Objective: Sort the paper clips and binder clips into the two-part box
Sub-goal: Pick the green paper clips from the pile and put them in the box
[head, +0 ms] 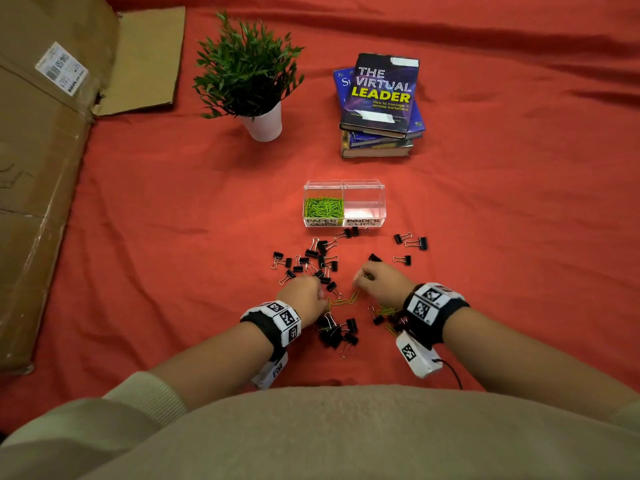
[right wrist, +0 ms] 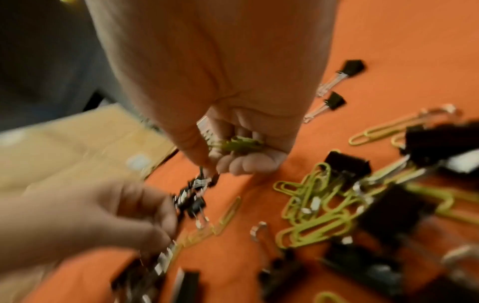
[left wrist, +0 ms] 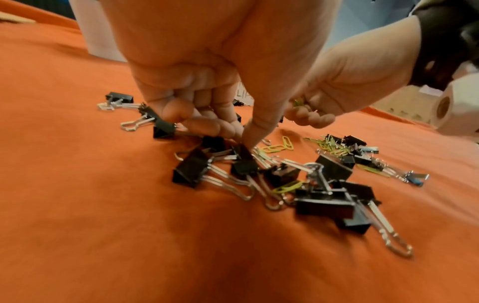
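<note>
Right hand (head: pixel 381 277) curled round green paper clips (right wrist: pixel 241 144) — left hand (head: pixel 303 294) pinching at binder clips (left wrist: pixel 243 164)

Paper clips (head: pixel 323 206) fill the box (head: pixel 344 184)'s left compartment; binder clips (head: pixel 313 259) lie scattered before it.

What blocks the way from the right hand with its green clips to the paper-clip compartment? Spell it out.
Nothing visible blocks it. The right hand grips green paper clips near the two-part box, whose top is open. Black binder clips lie low on the red cloth between them. The paper-clip compartment, the left one, already holds green clips.
</note>
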Tool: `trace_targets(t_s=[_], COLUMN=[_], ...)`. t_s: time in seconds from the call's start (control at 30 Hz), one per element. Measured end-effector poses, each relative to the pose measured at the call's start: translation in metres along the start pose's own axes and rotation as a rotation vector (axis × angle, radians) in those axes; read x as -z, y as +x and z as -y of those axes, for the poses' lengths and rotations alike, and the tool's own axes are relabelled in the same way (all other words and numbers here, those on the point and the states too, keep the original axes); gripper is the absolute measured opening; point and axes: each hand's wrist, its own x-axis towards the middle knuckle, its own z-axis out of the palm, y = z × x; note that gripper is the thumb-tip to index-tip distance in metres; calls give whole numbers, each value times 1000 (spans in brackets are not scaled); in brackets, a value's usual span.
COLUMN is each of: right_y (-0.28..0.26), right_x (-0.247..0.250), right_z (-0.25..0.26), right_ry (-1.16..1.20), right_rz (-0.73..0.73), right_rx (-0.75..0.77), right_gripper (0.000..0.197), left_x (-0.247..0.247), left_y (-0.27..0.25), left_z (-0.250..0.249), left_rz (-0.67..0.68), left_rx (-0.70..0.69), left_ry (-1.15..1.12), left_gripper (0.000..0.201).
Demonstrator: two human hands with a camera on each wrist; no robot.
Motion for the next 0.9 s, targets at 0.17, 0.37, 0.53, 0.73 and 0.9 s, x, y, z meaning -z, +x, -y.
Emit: trace_targets(t_s=[0.17,0.37,0.53,0.73,0.9], right_y=[0,2,0,-4,-4], right_x=[-12,-20,-24,-28,-16], right_z=[-5,-10,-12,-7,-1], right_ry=[-404,-589,-584,-543,-394], right_rz=[67,110,75,64,97], right_rx=[189,154,164,125,88], right_gripper=[15,18,26,25,15], left_x=[3,-7,-11,-4,12], left_y=[-2,-2,0,-3,-3], left_z=[5,-7,-11,-7,6], left_rz=[-35,-104,-91,-89,-93], left_rx=[-33,-46,-97,-123,8], left_ry=[25,203,248,102,-391], left_gripper=[9,30,22,20,4])
